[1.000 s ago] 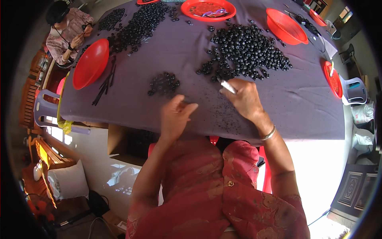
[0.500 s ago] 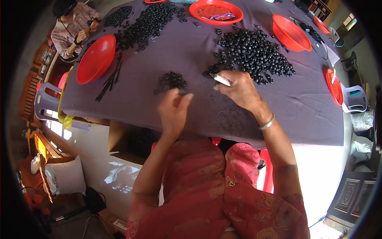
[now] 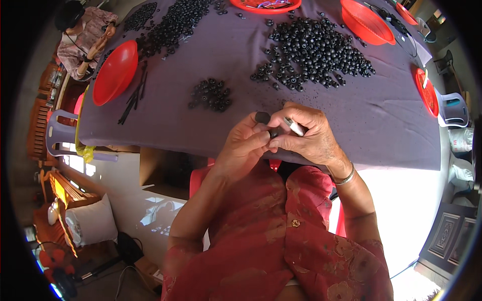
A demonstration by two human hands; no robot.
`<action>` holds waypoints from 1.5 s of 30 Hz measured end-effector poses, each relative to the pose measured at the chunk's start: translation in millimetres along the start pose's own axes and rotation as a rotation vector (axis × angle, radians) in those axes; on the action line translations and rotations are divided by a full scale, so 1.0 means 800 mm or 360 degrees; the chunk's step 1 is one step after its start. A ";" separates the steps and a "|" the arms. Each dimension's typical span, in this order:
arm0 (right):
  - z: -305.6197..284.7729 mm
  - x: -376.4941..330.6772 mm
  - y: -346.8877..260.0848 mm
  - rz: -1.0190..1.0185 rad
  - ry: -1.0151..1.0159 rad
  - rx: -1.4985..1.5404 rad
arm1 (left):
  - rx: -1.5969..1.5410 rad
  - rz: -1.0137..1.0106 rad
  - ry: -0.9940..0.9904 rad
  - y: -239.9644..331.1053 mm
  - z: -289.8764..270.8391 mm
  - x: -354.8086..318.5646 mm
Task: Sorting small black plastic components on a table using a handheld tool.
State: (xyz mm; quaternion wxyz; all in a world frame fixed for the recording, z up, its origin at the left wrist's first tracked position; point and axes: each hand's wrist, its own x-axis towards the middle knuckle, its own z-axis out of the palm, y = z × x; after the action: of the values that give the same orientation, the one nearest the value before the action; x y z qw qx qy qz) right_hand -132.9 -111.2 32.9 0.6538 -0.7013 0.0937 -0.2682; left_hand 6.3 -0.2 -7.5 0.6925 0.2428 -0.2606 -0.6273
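Note:
Close together over the table's near edge, my two hands meet at a small black bead (image 3: 274, 132). My left hand (image 3: 240, 146) pinches the bead, and a black cap-like piece (image 3: 262, 118) covers one of its fingertips. A small white-handled knife (image 3: 294, 127) is gripped in my right hand (image 3: 315, 134), whose thumb and fingers also come up against the bead; the blade is hidden. Left of the hands lies a small cluster of black beads (image 3: 211, 94). Beyond them spreads a larger heap of black beads (image 3: 316, 52).
On the dark tablecloth (image 3: 165, 115) are a red bowl (image 3: 115, 72), thin black strips (image 3: 133, 100), a red basket (image 3: 366, 22) and red plates, one (image 3: 427, 93) at the right edge. More beads (image 3: 175, 27) lie far left, where another person (image 3: 88, 37) sits.
My left hand has moved right, away from the small cluster, with a bead in its fingers. My right hand has come nearer with the knife, and the hands now meet. The view has shifted slightly.

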 end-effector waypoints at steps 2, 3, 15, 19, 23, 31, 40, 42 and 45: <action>-0.005 0.000 0.003 -0.0178 -0.0096 -0.0228 | 0.0045 -0.0037 0.0090 0.007 0.008 -0.002; -0.006 -0.001 0.006 -0.0177 -0.0084 -0.0226 | 0.0047 -0.0048 0.0086 0.009 0.008 -0.003; 0.007 -0.001 0.003 -0.0042 -0.0116 -0.0136 | -0.0024 -0.0093 0.0077 0.008 0.000 -0.006; 0.005 0.001 0.004 0.0033 -0.0099 0.0067 | -0.0013 -0.0122 0.0043 0.007 -0.004 -0.006; 0.004 0.000 0.013 0.0117 -0.0138 0.0323 | -0.0002 -0.0152 0.0024 0.004 -0.009 -0.004; 0.003 0.002 0.011 0.0378 -0.0106 0.0562 | 0.0000 -0.0189 0.0021 0.003 -0.010 -0.003; 0.005 0.001 0.002 0.0246 -0.0135 0.0291 | 0.0014 -0.0196 0.0073 0.005 -0.008 -0.003; 0.007 0.000 0.002 0.0171 -0.0134 0.0147 | -0.0060 -0.0182 0.0074 0.005 -0.009 -0.004; 0.010 -0.002 0.011 0.0149 -0.0091 0.0117 | -0.0064 -0.0161 0.0009 0.005 -0.015 -0.004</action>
State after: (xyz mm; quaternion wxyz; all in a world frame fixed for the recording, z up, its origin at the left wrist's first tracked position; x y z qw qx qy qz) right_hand -128.4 -104.9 24.2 0.6933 -0.6791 0.0979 -0.2204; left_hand 16.9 3.2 -14.2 0.6654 0.2437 -0.2333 -0.6659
